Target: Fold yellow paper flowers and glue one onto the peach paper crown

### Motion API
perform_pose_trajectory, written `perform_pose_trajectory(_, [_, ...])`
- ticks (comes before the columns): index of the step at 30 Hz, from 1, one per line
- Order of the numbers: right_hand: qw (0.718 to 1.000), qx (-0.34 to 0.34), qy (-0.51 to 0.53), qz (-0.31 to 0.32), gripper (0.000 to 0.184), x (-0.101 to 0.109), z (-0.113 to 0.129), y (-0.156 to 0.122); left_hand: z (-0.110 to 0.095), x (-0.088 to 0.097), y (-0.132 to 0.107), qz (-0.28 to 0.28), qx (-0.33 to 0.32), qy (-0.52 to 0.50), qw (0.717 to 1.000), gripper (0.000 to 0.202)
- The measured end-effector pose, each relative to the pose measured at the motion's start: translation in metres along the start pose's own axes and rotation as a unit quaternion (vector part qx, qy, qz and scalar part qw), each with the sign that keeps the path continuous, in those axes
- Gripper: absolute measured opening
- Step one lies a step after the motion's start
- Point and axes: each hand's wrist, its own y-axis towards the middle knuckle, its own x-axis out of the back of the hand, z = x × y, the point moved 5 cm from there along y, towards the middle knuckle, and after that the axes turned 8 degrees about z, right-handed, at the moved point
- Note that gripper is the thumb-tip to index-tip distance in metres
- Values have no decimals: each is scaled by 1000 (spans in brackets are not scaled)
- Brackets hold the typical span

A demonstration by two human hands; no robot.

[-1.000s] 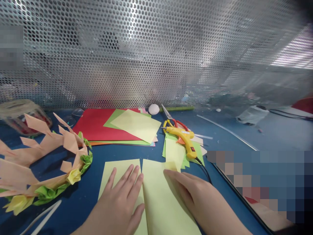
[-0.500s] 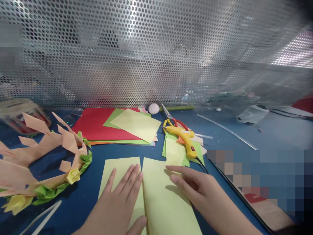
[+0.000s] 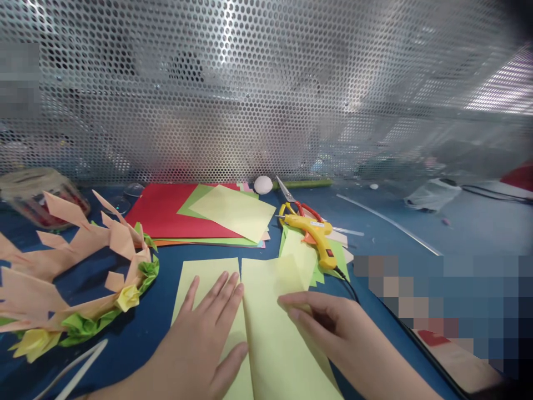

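Note:
My left hand (image 3: 204,328) lies flat with spread fingers on the left part of a creased pale yellow paper sheet (image 3: 264,339). A narrow dark gap separates the two upper parts near the fingertips. Over the right part is my right hand (image 3: 328,322), its index finger and thumb a little apart and its other fingers curled. Those two tips are at the paper's surface; whether they press on it I cannot tell. Beyond the right part, a yellow glue gun (image 3: 310,230) rests on green and pale paper pieces (image 3: 297,244).
At left stands a peach paper crown (image 3: 87,247) with yellow and green paper flowers, a clear jar (image 3: 41,194) behind it. Red, green and yellow sheets (image 3: 175,208) are stacked at the back. Scissors (image 3: 287,191) lie beside a white egg-shaped object (image 3: 263,184). A perforated metal panel (image 3: 250,100) rises behind.
The upper edge of the paper now sits farther forward, its right corner overlapping the paper pieces. My right fingertips have moved slightly nearer me and left; my left hand stays spread flat.

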Motion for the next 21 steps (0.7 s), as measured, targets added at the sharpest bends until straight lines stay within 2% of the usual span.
perform_pose_trajectory(7, [999,35,-30,-9,34,0,5,-3,-1,0,-1,27,11,-16,999,54])
perform_pose_trajectory(13, [995,62,-47,-55,32,3,9,-1,5,1,2,25,20,-48,998,56])
perform_pose_trajectory(17, [992,71,-54,-83,31,4,10,1,10,5,9,61,13,-86,994,55])
perform_pose_trajectory(21, [992,71,-61,-85,31,2,9,1,12,9,12,85,17,-99,991,55])
